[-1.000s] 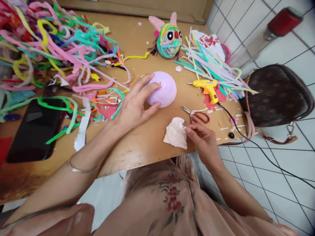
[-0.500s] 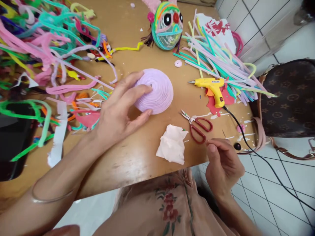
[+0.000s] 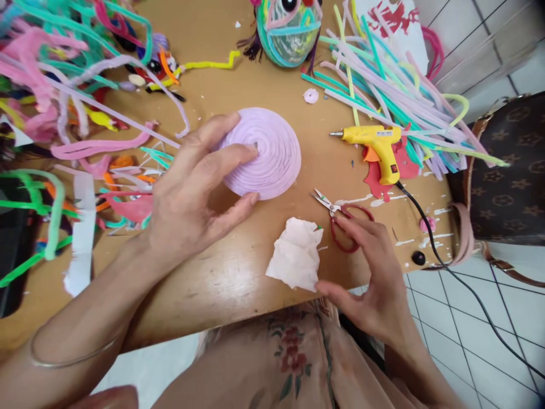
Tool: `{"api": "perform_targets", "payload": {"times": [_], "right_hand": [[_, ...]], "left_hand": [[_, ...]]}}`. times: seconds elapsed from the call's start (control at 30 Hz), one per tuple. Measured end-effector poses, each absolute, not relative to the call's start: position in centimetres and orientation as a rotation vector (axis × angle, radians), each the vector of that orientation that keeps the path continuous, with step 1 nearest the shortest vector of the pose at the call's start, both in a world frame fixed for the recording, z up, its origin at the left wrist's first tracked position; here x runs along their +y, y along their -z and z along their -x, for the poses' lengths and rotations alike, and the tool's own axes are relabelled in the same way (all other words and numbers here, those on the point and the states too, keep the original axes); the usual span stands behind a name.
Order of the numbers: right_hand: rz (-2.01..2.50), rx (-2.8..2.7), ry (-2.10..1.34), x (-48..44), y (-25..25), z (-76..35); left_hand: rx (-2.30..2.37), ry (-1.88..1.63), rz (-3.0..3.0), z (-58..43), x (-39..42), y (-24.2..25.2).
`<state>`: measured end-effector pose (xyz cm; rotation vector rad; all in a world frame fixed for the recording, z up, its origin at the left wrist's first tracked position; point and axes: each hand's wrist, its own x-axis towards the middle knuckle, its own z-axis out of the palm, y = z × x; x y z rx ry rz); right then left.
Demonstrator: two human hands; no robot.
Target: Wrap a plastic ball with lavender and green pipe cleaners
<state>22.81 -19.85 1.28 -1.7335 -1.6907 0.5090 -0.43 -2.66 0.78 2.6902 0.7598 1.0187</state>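
My left hand [image 3: 196,182] grips a lilac disc coiled from pipe cleaners [image 3: 272,153], thumb at its near edge and a finger on its middle. The disc is tilted toward me over the table. My right hand [image 3: 370,278] is open, its thumb and fingers spread wide. Its fingers reach over the handles of the red-handled scissors [image 3: 334,211], and its thumb is by the corner of a crumpled pale pink tissue [image 3: 297,253]. A yellow glue gun [image 3: 377,145] lies beyond the scissors on a red scrap.
Tangled pipe cleaners [image 3: 76,74] cover the left of the table; straight ones [image 3: 383,96] lie at the back right. A decorated head figure [image 3: 287,37] stands at the back. The glue gun's black cord [image 3: 443,258] runs off right near a brown handbag [image 3: 511,176].
My right hand has opened from a closed, pinched pose and moved left to the scissors and tissue. The left hand still grips the lilac disc. The view has shifted slightly.
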Motion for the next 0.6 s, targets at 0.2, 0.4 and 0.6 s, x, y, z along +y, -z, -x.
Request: {"api": "perform_targets", "payload": {"times": [0.2,0.4,0.6], "right_hand": [[1.869,-2.094,-0.425,-19.9,-0.2,-21.9],[1.779,-2.103,-0.336,-19.6,0.1,-21.1],[1.592,-2.076,-0.296,-20.4,0.5,-21.3]], "left_hand": [[0.624,-1.032,-2.757,0.9,-1.9,-0.2],[0.621,-1.104,-2.772,0.8,-1.5,0.4],[0.619,-1.077,-2.764,0.8,-1.6,0.4]]}}
